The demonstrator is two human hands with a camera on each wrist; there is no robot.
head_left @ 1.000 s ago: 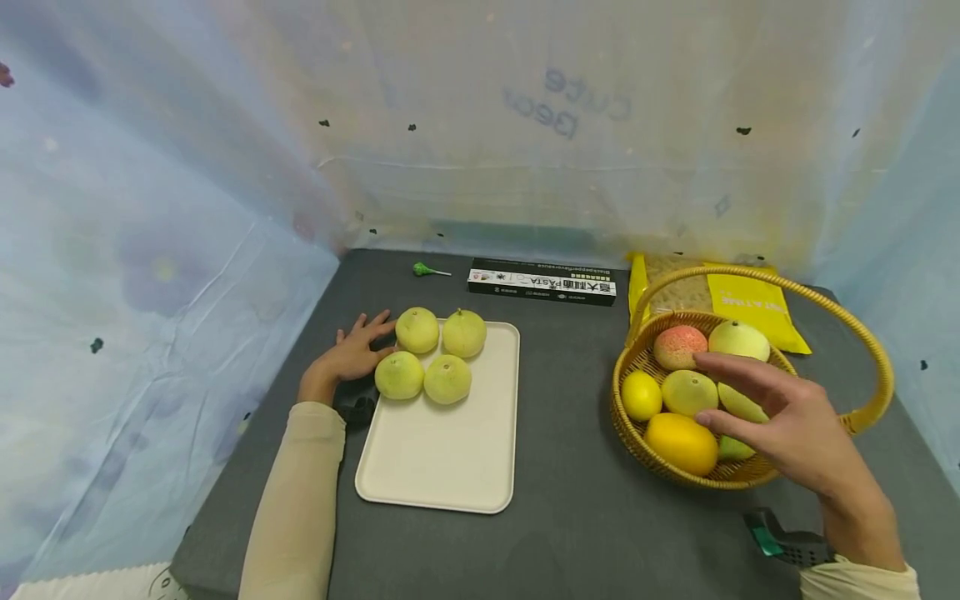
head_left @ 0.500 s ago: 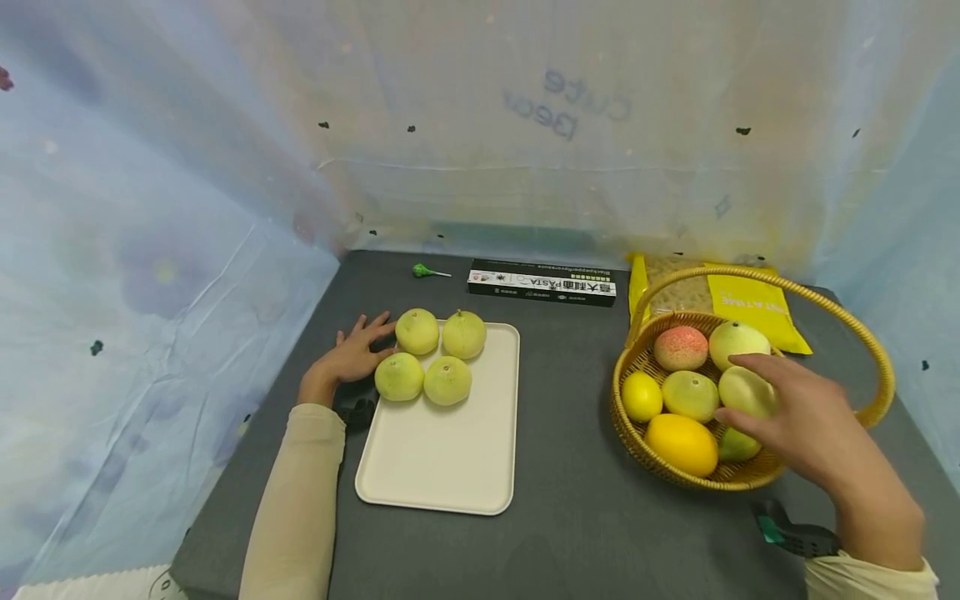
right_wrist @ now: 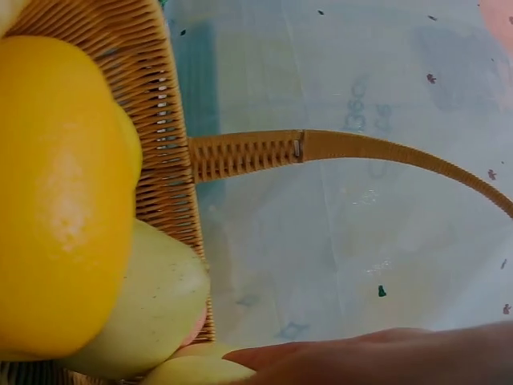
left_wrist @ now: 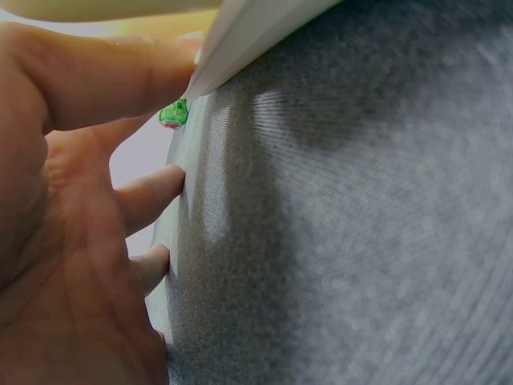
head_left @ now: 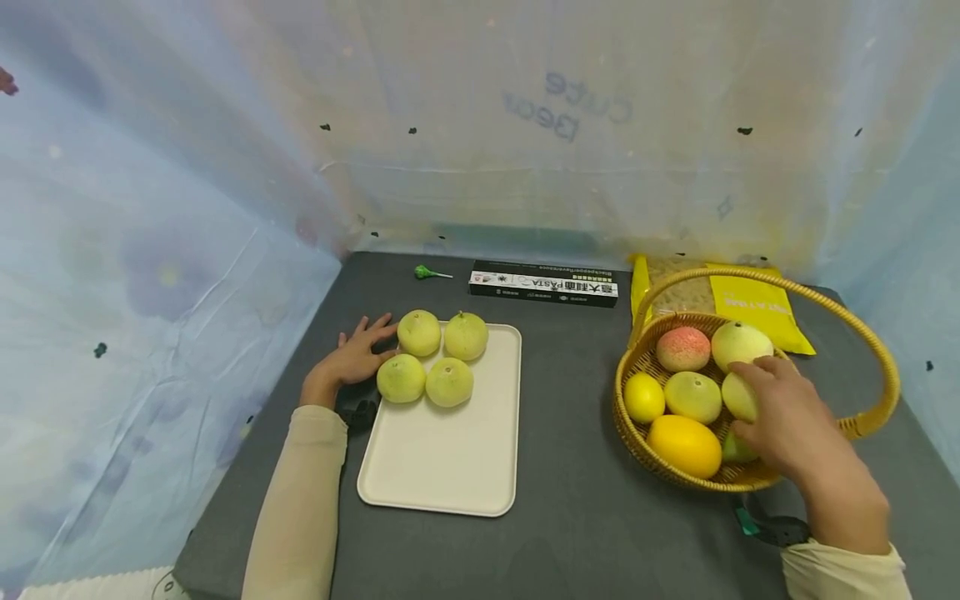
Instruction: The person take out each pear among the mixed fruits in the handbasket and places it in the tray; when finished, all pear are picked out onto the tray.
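My left hand (head_left: 352, 354) lies spread on the table at the left edge of a cream tray (head_left: 450, 467). In the left wrist view its thumb touches the tray's rim, the other fingers on the grey cloth. On the tray's far part sit several pale green round fruits (head_left: 448, 382). At the right, my right hand (head_left: 798, 429) reaches into a wicker basket (head_left: 626, 417), fingers and thumb around a pale green fruit (head_left: 740, 397) whose right side is hidden. Beside it are another greenish fruit (head_left: 692, 397), a lemon (head_left: 643, 397), a yellow-orange oval fruit (head_left: 684, 446) and a peach (head_left: 683, 348).
The basket's handle (head_left: 862, 329) arches over its right side. Behind it lies a yellow pasta bag (head_left: 750, 304). A black-and-white pasta box (head_left: 543, 283) and a green lollipop (head_left: 423, 272) lie at the table's back. Hanging cloth (head_left: 525, 192) encloses the table.
My right hand hovered over the basket, drew slightly right, then lowered, and its fingers closed around the pale green fruit. My left hand has stayed beside the tray.
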